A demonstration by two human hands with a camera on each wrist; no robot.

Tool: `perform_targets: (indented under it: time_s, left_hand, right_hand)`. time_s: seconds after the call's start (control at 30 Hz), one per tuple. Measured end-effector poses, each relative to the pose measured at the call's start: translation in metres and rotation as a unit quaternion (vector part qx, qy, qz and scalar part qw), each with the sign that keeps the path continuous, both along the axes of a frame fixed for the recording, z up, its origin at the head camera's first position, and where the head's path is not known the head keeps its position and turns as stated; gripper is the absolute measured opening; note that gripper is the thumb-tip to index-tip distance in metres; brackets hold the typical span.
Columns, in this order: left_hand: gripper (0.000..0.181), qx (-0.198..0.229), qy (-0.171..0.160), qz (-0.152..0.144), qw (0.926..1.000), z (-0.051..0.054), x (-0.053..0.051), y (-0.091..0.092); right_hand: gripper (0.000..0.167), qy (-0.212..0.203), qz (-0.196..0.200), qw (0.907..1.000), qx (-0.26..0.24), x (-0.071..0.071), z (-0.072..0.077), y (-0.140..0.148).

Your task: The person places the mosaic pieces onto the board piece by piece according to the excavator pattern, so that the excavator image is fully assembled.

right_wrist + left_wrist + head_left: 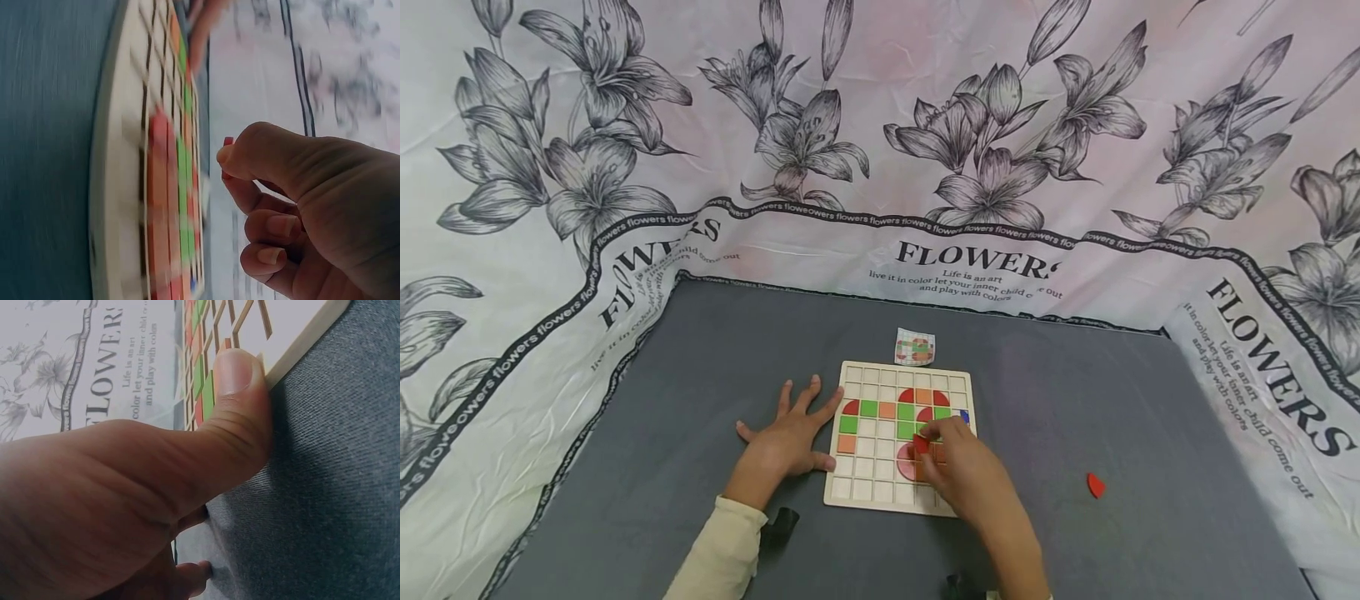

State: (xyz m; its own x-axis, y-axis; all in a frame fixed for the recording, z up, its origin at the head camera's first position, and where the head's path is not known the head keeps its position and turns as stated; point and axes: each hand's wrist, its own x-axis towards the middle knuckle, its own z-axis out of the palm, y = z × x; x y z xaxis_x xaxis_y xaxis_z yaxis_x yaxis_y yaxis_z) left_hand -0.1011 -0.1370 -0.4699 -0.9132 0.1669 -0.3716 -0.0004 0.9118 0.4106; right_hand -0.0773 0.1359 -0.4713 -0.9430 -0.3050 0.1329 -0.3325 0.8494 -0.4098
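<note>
A wooden grid board (865, 489) lies on the grey cloth, partly filled with green and orange squares and red rounded pieces. My left hand (782, 442) is spread at its left side, thumb and a fingertip touching the edge. In the left wrist view, the thumb of the left hand (144, 481) rests against the board's rim. Just over the grid, my right hand (970, 475) pinches a small red piece (921, 444) between thumb and forefinger. The right wrist view shows this piece (228, 141) edge-on, lifted off the board. The right hand hides some lower-right cells.
A small printed pattern card (915, 347) sits behind the board's far edge. One loose red quarter-round piece (1096, 485) lies on the cloth to the right. A blue piece (964, 416) is at the board's right edge. White flower-printed fabric (820, 242) encloses the back and sides.
</note>
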Motion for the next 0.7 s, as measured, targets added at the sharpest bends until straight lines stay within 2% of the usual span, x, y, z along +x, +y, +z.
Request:
perform_targets:
  time_s: [0.07,0.17,0.33,0.53,0.7]
  left_hand:
    - [0.104,0.001,0.002,0.000,1.0000,-0.001,0.000,0.000]
    - [0.104,0.000,0.002,0.002,1.0000,-0.001,0.000,0.000]
    - [0.104,0.000,-0.001,0.006,1.0000,-0.001,-0.001,0.001]
    - [0.104,0.001,-0.001,0.008,1.0000,-0.001,-0.001,0.002]
    - [0.104,0.005,0.001,0.009,0.9999,-0.002,-0.001,0.001]
  right_hand:
    - [0.030,0.008,0.032,0.9995,0.003,0.002,-0.001,-0.014]
    - [0.027,-0.003,0.073,0.9973,0.002,0.004,-0.003,-0.034]
    - [0.021,-0.006,0.116,0.9932,0.012,0.009,-0.008,-0.060]
    - [0.020,0.027,0.132,0.9900,0.041,0.012,-0.015,-0.076]
    - [0.016,0.024,0.128,0.9901,0.053,0.011,-0.017,-0.080]
